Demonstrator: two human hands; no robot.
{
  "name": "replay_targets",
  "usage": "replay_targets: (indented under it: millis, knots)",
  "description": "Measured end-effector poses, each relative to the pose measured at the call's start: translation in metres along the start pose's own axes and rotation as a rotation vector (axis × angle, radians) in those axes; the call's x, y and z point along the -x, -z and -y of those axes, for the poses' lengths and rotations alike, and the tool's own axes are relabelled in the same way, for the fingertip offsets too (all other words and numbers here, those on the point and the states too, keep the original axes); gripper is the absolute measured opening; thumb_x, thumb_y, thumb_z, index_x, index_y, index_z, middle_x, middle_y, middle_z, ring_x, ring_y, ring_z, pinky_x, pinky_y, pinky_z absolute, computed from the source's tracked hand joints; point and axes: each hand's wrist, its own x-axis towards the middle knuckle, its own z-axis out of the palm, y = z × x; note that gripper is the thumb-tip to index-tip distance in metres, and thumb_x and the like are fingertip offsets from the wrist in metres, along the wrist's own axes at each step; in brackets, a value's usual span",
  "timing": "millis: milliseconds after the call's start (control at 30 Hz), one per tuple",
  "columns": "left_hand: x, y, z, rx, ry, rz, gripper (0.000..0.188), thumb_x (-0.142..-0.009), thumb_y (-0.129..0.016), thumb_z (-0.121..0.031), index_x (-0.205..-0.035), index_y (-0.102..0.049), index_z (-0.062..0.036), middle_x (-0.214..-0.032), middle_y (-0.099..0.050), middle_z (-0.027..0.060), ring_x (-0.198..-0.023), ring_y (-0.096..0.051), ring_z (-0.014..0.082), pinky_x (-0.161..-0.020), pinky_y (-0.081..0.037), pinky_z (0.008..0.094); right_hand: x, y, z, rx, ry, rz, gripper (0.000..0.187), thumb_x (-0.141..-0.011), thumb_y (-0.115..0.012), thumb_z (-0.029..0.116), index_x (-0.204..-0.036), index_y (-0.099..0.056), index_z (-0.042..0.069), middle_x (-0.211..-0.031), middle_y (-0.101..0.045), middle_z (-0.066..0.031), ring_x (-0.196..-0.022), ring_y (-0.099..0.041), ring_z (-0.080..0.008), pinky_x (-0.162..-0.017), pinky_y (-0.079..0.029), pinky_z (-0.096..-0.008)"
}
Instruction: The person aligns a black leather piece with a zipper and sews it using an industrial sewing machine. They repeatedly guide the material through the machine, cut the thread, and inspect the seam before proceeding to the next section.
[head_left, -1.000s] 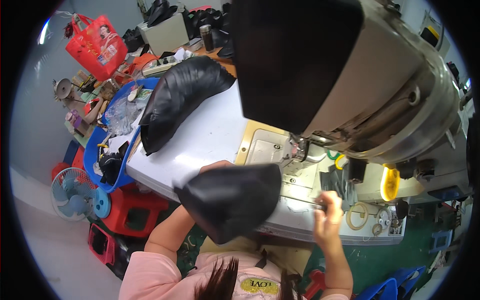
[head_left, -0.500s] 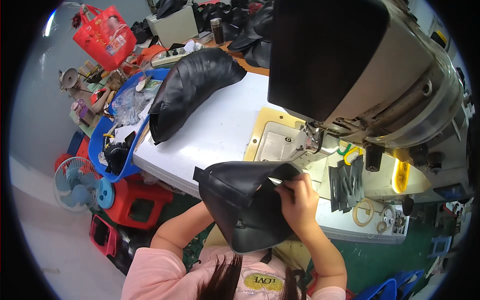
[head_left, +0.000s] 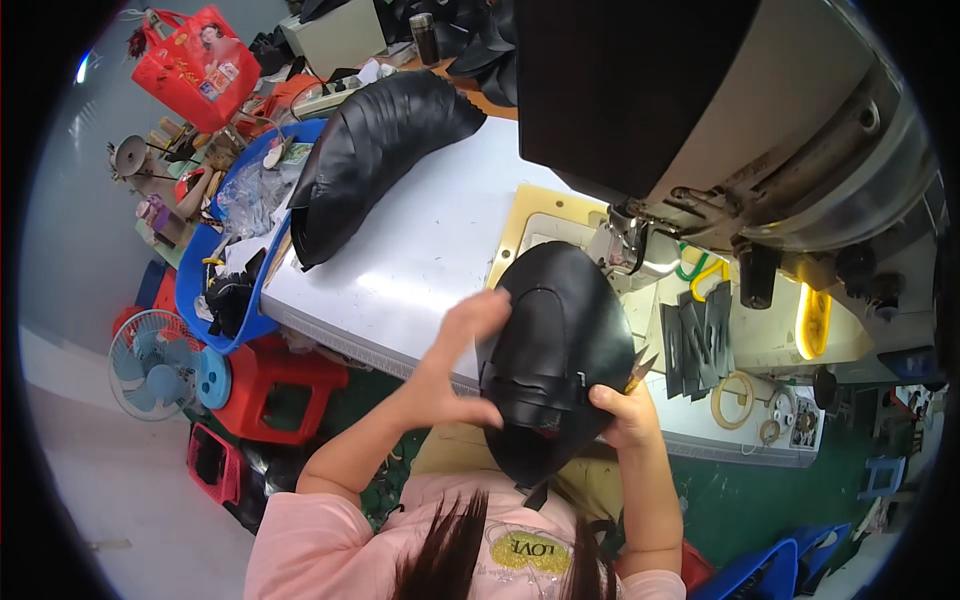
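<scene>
We see a black leather shoe upper (head_left: 585,310) raised before the sewing machine (head_left: 690,190), above the front edge of the white tabletop (head_left: 415,265). Our right hand (head_left: 628,415) grips its lower right edge, with pointed snips (head_left: 643,372) alongside; our left hand (head_left: 445,365), blurred, spreads open beside it, perhaps touching.

2 hands (head_left: 438,375) (head_left: 630,415), 1 fan (head_left: 154,366), 1 red bag (head_left: 195,72)
</scene>
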Motion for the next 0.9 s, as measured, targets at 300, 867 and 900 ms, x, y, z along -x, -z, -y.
replay_targets:
  millis: [300, 867, 900]
  knots:
    - [0.029, -0.032, 0.031, 1.503, 0.658, 0.037, 0.058, -0.076, -0.064, -0.015, -0.124, -0.037, 0.0004, -0.118, -0.049, 0.0140, -0.106, -0.051, 0.0242, -0.089, -0.042, 0.0369, 0.000, 0.037, -0.005, -0.163, 0.041, 0.146, 0.052, -0.066, -0.069, 0.008, -0.112, -0.048, -0.003, -0.103, -0.058, -0.0145, -0.090, -0.059, -0.0254, -0.078, -0.049, -0.0367]
    - [0.026, 0.038, 0.061, 1.108, 0.558, -0.332, 0.034, -0.076, -0.061, -0.006, -0.108, -0.052, -0.0009, -0.103, -0.059, 0.0085, -0.093, -0.057, 0.0181, -0.083, -0.046, 0.0326, -0.062, 0.031, 0.026, 1.167, 1.152, -0.484, 0.040, -0.084, -0.049, 0.003, -0.123, -0.043, 0.000, -0.078, -0.054, -0.0045, -0.067, -0.048, -0.0111, -0.061, -0.040, -0.0202]
    - [0.021, 0.043, 0.059, 1.093, 0.559, -0.340, 0.033, -0.076, -0.061, -0.005, -0.108, -0.052, -0.0007, -0.102, -0.059, 0.0087, -0.092, -0.058, 0.0178, -0.082, -0.046, 0.0322, -0.065, 0.033, 0.024, 1.164, 1.128, -0.485, 0.041, -0.082, -0.050, 0.001, -0.123, -0.043, 0.001, -0.079, -0.053, -0.0043, -0.065, -0.046, -0.0103, -0.058, -0.039, -0.0201]
